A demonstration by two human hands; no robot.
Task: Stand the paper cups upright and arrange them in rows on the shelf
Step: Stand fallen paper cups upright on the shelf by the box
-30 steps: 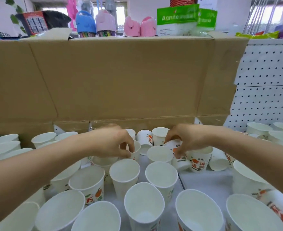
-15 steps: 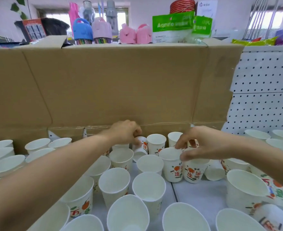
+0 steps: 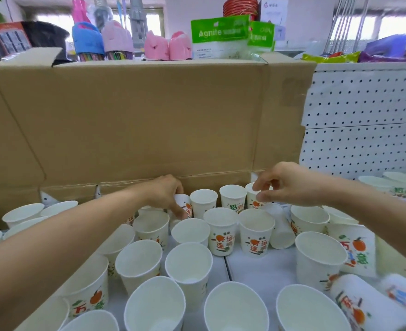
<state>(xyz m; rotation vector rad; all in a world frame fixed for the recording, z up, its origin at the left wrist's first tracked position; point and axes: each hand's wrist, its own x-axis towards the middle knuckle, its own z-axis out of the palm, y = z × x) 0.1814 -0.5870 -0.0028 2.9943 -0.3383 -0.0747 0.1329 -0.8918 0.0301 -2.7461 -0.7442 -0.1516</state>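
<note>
Head view showed a tall cardboard sheet point(image 3: 149, 120) standing along the back of the white shelf point(image 3: 257, 268). Paper cups point(image 3: 190, 266) crowded in front of it, most of them upright in loose rows. Some fallen cups point(image 3: 355, 304) lay on their sides at the near right, and one toppled cup point(image 3: 280, 231) lay just right of the second row.

Both arms reached to the back row by the cardboard. The left hand point(image 3: 166, 194) had its fingers curled round a tilted cup point(image 3: 185, 205). The right hand point(image 3: 290, 185) pinched the rim of a back-row cup point(image 3: 253, 200) between thumb and forefinger. Two standing cups point(image 3: 233, 199) sat between the hands.

The step in hand looked to be seating these two cups into the back line. To do it well, each wanted tipping fully onto its base, then a light slide until it just touched its neighbour, level with the standing pair. A soft grip would matter, since thin paper rims dent, and high wrists would spare the rows beneath.
</note>
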